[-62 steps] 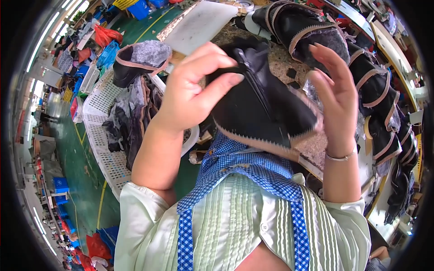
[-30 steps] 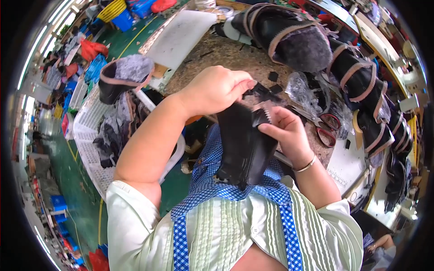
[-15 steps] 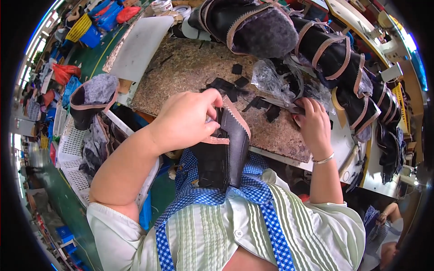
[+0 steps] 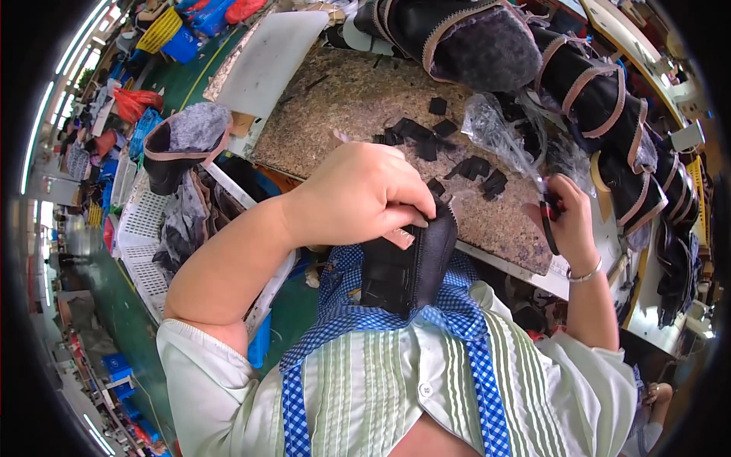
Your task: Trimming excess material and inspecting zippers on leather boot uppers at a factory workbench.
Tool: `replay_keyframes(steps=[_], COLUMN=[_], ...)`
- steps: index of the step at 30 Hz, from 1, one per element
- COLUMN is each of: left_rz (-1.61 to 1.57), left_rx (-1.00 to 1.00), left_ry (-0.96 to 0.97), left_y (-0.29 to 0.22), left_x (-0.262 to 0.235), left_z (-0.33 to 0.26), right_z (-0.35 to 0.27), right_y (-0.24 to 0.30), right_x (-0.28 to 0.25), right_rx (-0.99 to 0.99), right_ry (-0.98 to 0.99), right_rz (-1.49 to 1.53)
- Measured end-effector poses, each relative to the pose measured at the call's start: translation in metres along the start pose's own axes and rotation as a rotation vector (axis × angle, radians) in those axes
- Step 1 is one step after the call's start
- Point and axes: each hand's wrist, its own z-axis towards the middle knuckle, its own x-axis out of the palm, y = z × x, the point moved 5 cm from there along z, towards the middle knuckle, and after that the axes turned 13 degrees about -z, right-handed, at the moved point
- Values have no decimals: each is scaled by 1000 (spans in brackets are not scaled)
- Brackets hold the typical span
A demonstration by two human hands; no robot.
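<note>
My left hand (image 4: 373, 194) is closed on the top of a black leather boot upper (image 4: 407, 270) with a pinkish-tan trim, thumb and fingers pinching near its edge. The upper stands over my lap, against the blue checked apron (image 4: 335, 305). In my right hand (image 4: 572, 221), at the right of the worktop, is a pair of scissors (image 4: 550, 227) with red-and-black handles, held apart from the upper. Their blades are mostly hidden. Small black scraps (image 4: 417, 133) lie on the board between and beyond my hands, beside crumpled clear plastic (image 4: 491, 129).
Several fur-lined black boots (image 4: 487, 49) line the back and right of the worn board (image 4: 327, 99). On my left stands a white plastic crate (image 4: 148, 247) holding fur-lined pieces, with another boot upper (image 4: 183, 145) at its far end. A pale flat sheet (image 4: 270, 65) lies far left.
The scissors have been lifted off the board in my right hand and drawn nearer. My left hand has shifted over the upper's top, folding its trim down. The view has shifted slightly.
</note>
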Motion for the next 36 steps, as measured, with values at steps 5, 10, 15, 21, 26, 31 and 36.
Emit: replay_keyframes(steps=[5, 10, 15, 21, 26, 31, 36], left_rz=[31, -83, -266, -91, -97, -54, -38], left_rx=[109, -88, -261, -217, -269, -203, -148], left_ry=[-27, -30, -106, -65, -37, -39, -76], left_y=[-10, -12, -11, -12, -13, -14, -4], left_x=[0, -2, -2, -11, -7, -7, -9], left_z=[-11, -13, -13, -6, -5, -5, -1], right_z=[17, 9, 15, 19, 22, 19, 9], right_y=[51, 61, 68, 69, 79, 77, 67], right_x=[-5, -17, -7, -5, -1, 6, 17], right_rx=[-446, -531, -531, -560, -582, -597, -529], right_ry=[46, 87, 185, 212, 236, 272, 263], right_rz=[-99, -156, -59, -7, 33, 98, 144])
